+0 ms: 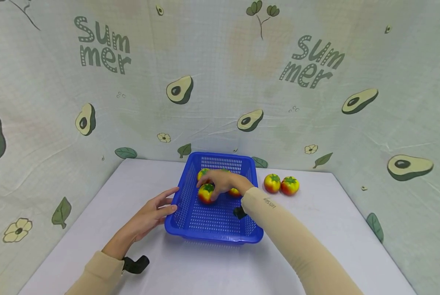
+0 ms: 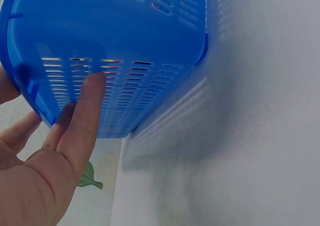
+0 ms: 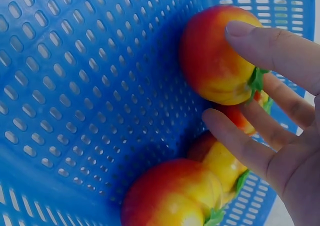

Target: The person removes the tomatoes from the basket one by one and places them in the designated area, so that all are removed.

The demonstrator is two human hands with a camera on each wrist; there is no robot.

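Observation:
A blue plastic basket with slotted walls stands on the white table. My left hand is at its left side, with extended fingers touching the outer wall just below the rim. Inside the basket, my right hand holds a red-and-yellow tomato with a green calyx. The thumb lies over one side of it, and the other fingers reach round below and behind. More tomatoes lie close by in the basket, partly hidden by the hand in the head view.
Two more tomatoes, one beside the other, sit on the table to the right of the basket. A cloth printed with avocados hangs behind and along both sides of the table.

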